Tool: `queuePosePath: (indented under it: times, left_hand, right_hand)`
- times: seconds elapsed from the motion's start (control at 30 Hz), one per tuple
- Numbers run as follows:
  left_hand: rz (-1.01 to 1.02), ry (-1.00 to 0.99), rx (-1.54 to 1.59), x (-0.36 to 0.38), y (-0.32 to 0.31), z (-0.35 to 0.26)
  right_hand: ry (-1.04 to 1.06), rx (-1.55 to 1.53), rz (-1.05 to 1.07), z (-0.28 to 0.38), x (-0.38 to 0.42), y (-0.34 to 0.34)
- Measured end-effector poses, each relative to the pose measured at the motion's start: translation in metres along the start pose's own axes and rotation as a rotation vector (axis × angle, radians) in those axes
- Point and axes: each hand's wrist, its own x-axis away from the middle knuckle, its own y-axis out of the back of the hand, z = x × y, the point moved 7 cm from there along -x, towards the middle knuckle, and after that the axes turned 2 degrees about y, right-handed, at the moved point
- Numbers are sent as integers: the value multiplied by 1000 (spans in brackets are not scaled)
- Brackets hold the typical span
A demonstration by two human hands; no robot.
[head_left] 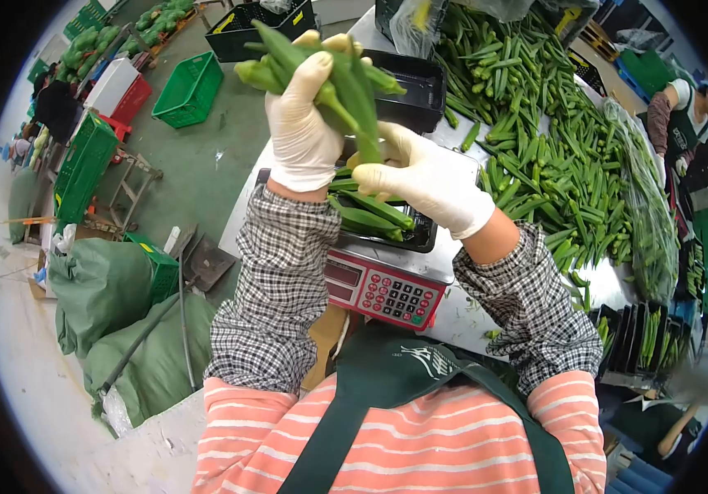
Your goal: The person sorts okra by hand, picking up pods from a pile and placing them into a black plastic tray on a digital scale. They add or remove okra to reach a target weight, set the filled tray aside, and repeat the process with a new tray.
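Observation:
My gloved left hand (303,123) is closed around a bunch of green okra pods (344,86), raised above the scale. Just to its right, my gloved right hand (428,174) curls its thumb and fingers around the lower tip of the bunch. Beneath both hands a black tray (426,237) holds several okra pods (370,216), partly hidden by my wrists. That tray rests on a digital scale (391,292) with a red keypad. Behind my hands stands another black tray (420,90).
A large heap of loose okra (535,156) covers the right of the metal table (469,317), with clear plastic film (646,206) along it. Black trays (638,342) stand at the right. Green crates (189,89) and green sacks (152,354) are left. A co-worker (683,123) stands at the far right.

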Motion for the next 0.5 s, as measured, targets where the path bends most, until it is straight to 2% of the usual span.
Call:
queuePosePath:
  times: [0.07,0.1,0.2,0.23,0.27,0.33,0.37,0.4,0.47,0.5]
  left_hand:
    - [29,-1,-86,-4,-7,5]
    - [-14,12,-44,-5,-7,4]
    - [-77,-50,-86,-12,18,-8]
    - [-106,-95,-163,-12,23,-19]
    - [-139,-166,-319,-7,25,-30]
    - [-96,-266,-820,3,21,-43]
    - [9,-208,-890,13,11,-33]
    - [125,-91,-962,21,5,-18]
    - [552,-159,-1564,38,-2,12]
    - [717,-44,-1703,44,4,34]
  right_hand:
    - [-23,108,-83,-8,0,12]
    - [-84,141,-106,-11,3,17]
    - [-70,315,-131,-22,11,36]
    - [80,606,-216,-23,10,45]
    - [84,766,-208,-34,9,47]
    - [75,1082,-200,-47,10,45]
    - [130,1106,-183,-55,13,38]
    - [102,1286,-156,-49,18,32]
    - [52,1156,-79,-34,22,46]
    - [45,1087,-172,-26,34,66]
